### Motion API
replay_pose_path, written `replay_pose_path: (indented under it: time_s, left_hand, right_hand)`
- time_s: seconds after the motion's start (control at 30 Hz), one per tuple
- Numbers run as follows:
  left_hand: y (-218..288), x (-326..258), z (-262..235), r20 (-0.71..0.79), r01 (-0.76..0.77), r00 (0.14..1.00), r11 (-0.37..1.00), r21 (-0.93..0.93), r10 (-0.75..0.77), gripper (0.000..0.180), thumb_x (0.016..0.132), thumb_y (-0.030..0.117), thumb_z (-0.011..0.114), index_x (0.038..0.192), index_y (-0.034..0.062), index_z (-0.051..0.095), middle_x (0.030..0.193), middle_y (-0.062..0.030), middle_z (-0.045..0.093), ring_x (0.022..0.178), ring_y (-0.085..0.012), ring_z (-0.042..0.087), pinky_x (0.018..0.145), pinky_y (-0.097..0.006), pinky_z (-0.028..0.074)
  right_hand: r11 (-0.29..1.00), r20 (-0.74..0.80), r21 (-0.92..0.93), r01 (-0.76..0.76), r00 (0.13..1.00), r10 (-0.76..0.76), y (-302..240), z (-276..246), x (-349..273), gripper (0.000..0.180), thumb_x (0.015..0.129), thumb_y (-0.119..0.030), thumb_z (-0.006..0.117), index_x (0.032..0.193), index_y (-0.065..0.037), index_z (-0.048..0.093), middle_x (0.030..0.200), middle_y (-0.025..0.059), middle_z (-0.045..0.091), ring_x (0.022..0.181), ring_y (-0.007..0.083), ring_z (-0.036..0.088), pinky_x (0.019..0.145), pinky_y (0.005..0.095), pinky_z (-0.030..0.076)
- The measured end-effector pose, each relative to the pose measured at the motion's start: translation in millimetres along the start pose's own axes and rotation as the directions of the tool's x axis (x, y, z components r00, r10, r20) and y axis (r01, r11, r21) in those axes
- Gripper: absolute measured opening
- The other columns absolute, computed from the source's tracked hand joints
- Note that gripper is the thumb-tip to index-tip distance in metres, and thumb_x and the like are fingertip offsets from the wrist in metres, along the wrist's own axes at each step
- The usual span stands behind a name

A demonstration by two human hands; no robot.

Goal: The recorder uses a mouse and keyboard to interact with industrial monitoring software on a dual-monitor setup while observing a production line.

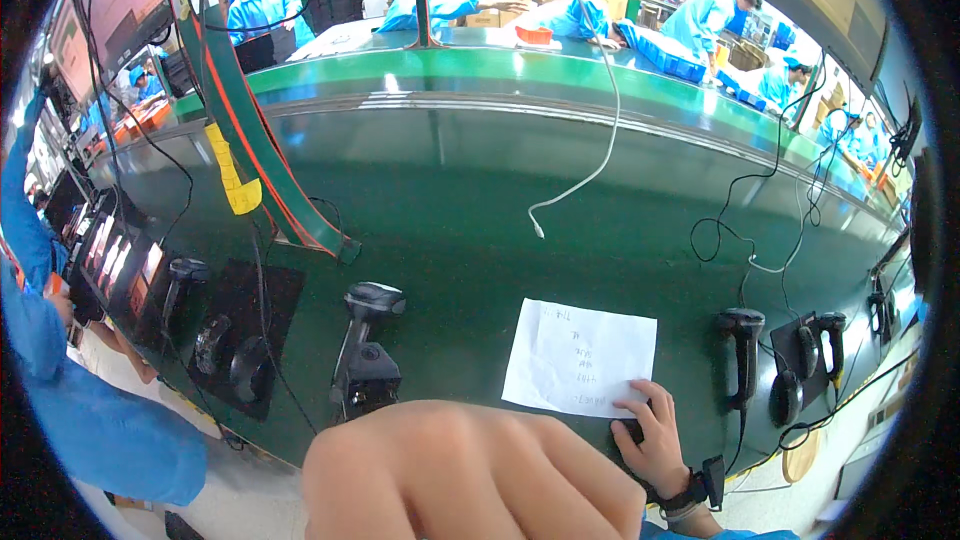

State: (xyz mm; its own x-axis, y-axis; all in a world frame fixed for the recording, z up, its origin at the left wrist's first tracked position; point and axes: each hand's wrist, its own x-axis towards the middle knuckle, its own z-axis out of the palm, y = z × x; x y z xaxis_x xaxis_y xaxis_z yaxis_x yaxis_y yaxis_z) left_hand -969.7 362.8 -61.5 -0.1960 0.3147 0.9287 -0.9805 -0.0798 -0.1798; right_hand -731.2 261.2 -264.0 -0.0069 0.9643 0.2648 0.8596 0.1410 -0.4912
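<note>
Large and close at the bottom, my left hand [470, 475] is curled with its knuckles up. Its fingertips are hidden, so anything inside the fist cannot be seen. My right hand [655, 430], with a black band [705, 485] at the wrist, reaches in from the lower right. Its fingers lie over the lower right corner of a white sheet of paper [575, 350] with handwriting, flat on the green table [450, 230]. A dark patch shows between thumb and fingers; I cannot tell what it is. Left of the paper, a barcode scanner [372, 302] stands beside a small black box [368, 375].
More barcode scanners [742, 345] and a computer mouse [788, 402] lie to the right, amid loose cables. At left are a black mat [285, 305] and a blue-sleeved person [110, 430]. A white cable [610, 120] dangles over the table. Behind runs a green conveyor [470, 65] with blue bins [665, 60].
</note>
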Motion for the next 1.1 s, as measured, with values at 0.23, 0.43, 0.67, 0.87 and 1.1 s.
replay_pose_path:
  time_s: [0.23, 0.43, 0.67, 0.87, 1.1]
  left_hand:
    - [17.3, 4.7, -0.3, -0.058, 0.305, 0.952, 0.951, 0.058, -0.302, 0.012, 0.081, 0.024, 0.077, 0.076, 0.0139, 0.074, 0.057, -0.0061, 0.061, 0.05, -0.0195, 0.059, 0.049, -0.033, 0.04]
    - [16.1, 1.2, 3.4, -0.101, 0.282, 0.956, 0.957, 0.07, -0.275, 0.012, 0.081, 0.025, 0.077, 0.077, 0.0142, 0.074, 0.057, -0.0061, 0.062, 0.052, -0.0198, 0.06, 0.049, -0.032, 0.041]
    - [19.6, 1.2, 4.8, -0.138, 0.336, 0.936, 0.94, 0.066, -0.325, 0.013, 0.081, 0.025, 0.078, 0.077, 0.0138, 0.074, 0.057, -0.0062, 0.062, 0.052, -0.0204, 0.06, 0.05, -0.032, 0.041]
    - [17.4, -1.8, 5.6, -0.145, 0.298, 0.947, 0.953, 0.064, -0.286, 0.013, 0.081, 0.025, 0.078, 0.077, 0.0136, 0.073, 0.058, -0.0066, 0.062, 0.052, -0.0202, 0.06, 0.049, -0.032, 0.04]
    - [18.8, 1.6, 4.5, -0.106, 0.311, 0.947, 0.948, 0.063, -0.304, 0.012, 0.081, 0.024, 0.078, 0.077, 0.0134, 0.074, 0.057, -0.0064, 0.062, 0.051, -0.0201, 0.06, 0.049, -0.032, 0.04]
  right_hand:
    - [1.0, -0.025, 0.007, 0.011, 1.0, -0.011, -4.6, 1.0, 1.9, 0.033, 0.08, -0.005, 0.073, 0.113, -0.005, 0.067, 0.136, 0.0185, 0.053, 0.128, 0.0413, 0.048, 0.108, 0.0493, 0.041]
    - [1.0, 0.004, -0.015, 0.008, 1.0, -0.008, -1.1, 0.4, 0.5, 0.034, 0.082, -0.011, 0.075, 0.115, -0.008, 0.066, 0.138, 0.0185, 0.051, 0.131, 0.0416, 0.047, 0.109, 0.0502, 0.041]
    - [1.0, -0.016, 0.013, 0.001, 1.0, -0.001, -5.3, 0.2, 2.5, 0.033, 0.081, -0.006, 0.073, 0.113, -0.005, 0.066, 0.137, 0.0184, 0.053, 0.128, 0.0411, 0.048, 0.109, 0.0494, 0.041]
    - [1.0, -0.016, -0.006, 0.001, 1.0, -0.001, -5.5, -0.2, 1.7, 0.032, 0.082, -0.007, 0.074, 0.113, -0.005, 0.067, 0.137, 0.0182, 0.052, 0.128, 0.0408, 0.048, 0.108, 0.0495, 0.041]
    - [1.0, -0.013, -0.002, -0.007, 1.0, 0.007, -5.6, 0.1, 1.2, 0.033, 0.081, -0.007, 0.074, 0.114, -0.006, 0.067, 0.137, 0.0182, 0.052, 0.128, 0.041, 0.048, 0.108, 0.0494, 0.042]
